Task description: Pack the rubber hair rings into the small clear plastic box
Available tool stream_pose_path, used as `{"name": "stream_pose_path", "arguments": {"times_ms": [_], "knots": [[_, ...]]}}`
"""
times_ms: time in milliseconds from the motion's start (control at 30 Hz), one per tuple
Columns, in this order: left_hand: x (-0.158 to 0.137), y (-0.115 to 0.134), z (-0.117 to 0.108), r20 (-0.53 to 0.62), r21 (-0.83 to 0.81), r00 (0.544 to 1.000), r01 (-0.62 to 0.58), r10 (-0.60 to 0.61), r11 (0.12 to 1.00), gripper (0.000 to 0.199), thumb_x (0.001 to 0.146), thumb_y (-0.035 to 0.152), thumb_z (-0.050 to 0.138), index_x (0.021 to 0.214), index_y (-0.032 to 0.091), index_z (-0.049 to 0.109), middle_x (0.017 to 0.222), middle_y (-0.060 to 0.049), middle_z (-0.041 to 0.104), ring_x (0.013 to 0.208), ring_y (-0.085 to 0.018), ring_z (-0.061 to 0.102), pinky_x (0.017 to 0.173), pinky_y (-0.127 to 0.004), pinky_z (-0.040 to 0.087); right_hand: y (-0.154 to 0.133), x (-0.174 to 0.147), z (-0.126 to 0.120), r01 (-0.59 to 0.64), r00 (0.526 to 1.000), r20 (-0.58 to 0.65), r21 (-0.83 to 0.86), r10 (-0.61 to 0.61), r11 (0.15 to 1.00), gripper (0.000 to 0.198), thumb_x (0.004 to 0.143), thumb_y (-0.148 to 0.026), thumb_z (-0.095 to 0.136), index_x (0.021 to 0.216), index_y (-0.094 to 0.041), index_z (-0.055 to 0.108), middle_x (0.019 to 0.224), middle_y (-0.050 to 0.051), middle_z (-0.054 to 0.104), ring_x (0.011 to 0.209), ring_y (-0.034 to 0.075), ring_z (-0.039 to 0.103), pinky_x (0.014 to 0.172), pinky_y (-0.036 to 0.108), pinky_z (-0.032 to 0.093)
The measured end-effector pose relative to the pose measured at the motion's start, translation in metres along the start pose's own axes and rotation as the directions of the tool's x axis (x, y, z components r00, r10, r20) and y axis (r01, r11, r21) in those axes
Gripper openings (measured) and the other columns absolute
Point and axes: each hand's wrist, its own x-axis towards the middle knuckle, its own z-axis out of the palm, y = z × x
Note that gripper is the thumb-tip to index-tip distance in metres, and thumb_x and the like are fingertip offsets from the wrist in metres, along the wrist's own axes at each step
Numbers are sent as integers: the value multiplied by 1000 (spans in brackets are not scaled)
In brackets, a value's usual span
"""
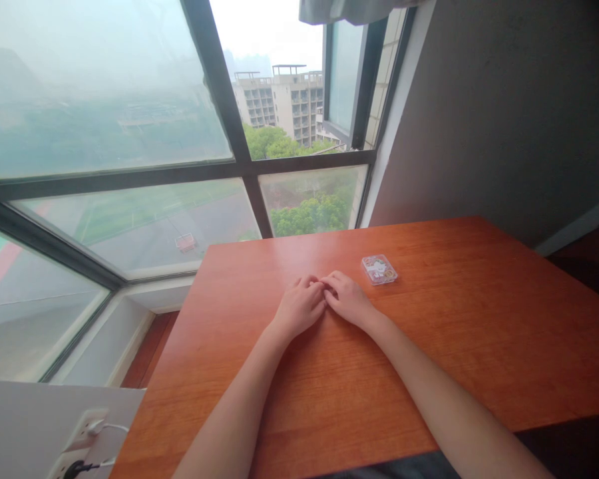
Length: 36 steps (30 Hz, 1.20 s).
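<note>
Clear plastic box (379, 269) on my feed: it sits on the reddish-brown tabletop (479, 326), near my right hand (348, 298) and to its right. My left hand (302, 307) meets the right, fingers (336, 277) bent together; I cannot tell remotely whether they grip anything.

Plastic box (379, 269), glossy wooden table (479, 326)
</note>
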Motion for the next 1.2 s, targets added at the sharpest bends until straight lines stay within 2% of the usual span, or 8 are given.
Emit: {"name": "stream_pose_path", "arguments": {"times_ms": [667, 767, 833, 900, 967, 1033, 1100, 1200], "knots": [[0, 0, 0, 6, 9, 1000, 9, -10, 1000, 29, 86, 25, 52, 114, 25, 57, 118, -7, 54, 106, -21, 54, 97, -38, 44, -1, 0, 2, 3, 1000, -5, 10, -3, 1000, 25, 86, -14, 51, 107, -21, 64, 98, 4, 60, 89, 16, 58, 81, 28, 47], [0, 1, 0, 5, 8, 1000, 9, -9, 1000, 26, 86, 27, 52, 112, 25, 58, 117, -6, 54, 106, -22, 53, 97, -39, 43, 1, 1, -4, 15, 1000, -25, -3, -15, 1000, 26, 87, -14, 50, 107, -21, 64, 100, 5, 61, 89, 17, 58, 82, 29, 48], [-1, 1, 0, 6, 10, 1000, 6, -6, 1000, 23, 87, 28, 53, 108, 24, 59, 117, -6, 54, 106, -22, 53, 97, -39, 43, 6, 3, -15, 9, 997, -77, -68, -14, 998, 27, 87, -15, 50, 108, -21, 65, 104, 7, 61, 96, 19, 57, 89, 32, 46], [-1, 2, -1, 10, 6, 1000, 3, -3, 1000, 20, 87, 28, 53, 105, 24, 59, 116, -6, 54, 105, -22, 53, 96, -39, 44, 16, 3, -29, -68, 985, -170, -183, 37, 981, 27, 86, -16, 49, 108, -20, 66, 108, 9, 62, 102, 23, 55, 95, 38, 43], [-1, 3, -2, 15, 1, 1000, 5, -5, 1000, 19, 86, 28, 54, 104, 23, 60, 115, -7, 54, 104, -22, 53, 96, -39, 44, 30, 1, -42, -216, 948, -289, -292, 130, 932, 29, 86, -21, 51, 112, -19, 65, 119, 13, 59, 111, 29, 51, 99, 46, 39], [0, 4, -3, 25, 1, 1000, 11, -11, 1000, 18, 86, 28, 54, 103, 24, 60, 115, -7, 55, 103, -22, 53, 95, -39, 44, 44, -2, -49, -334, 912, -359, -361, 200, 871, 35, 85, -26, 53, 117, -18, 63, 133, 17, 51, 122, 35, 42, 99, 51, 37], [0, 4, -3, 29, 8, 999, 21, -21, 1000, 18, 86, 28, 53, 102, 24, 60, 115, -7, 55, 103, -22, 54, 95, -39, 44, 55, -5, -49, -386, 899, -363, -388, 246, 837, 40, 85, -27, 53, 124, -17, 59, 139, 18, 45, 127, 36, 37, 99, 53, 36], [-1, 3, -1, 21, 14, 999, 26, -26, 1000, 20, 87, 29, 53, 105, 24, 59, 117, -7, 54, 104, -22, 54, 95, -39, 44, 58, -7, -42, -382, 913, -299, -388, 277, 839, 44, 84, -26, 53, 128, -19, 55, 140, 18, 45, 125, 36, 38, 96, 53, 39]]}}
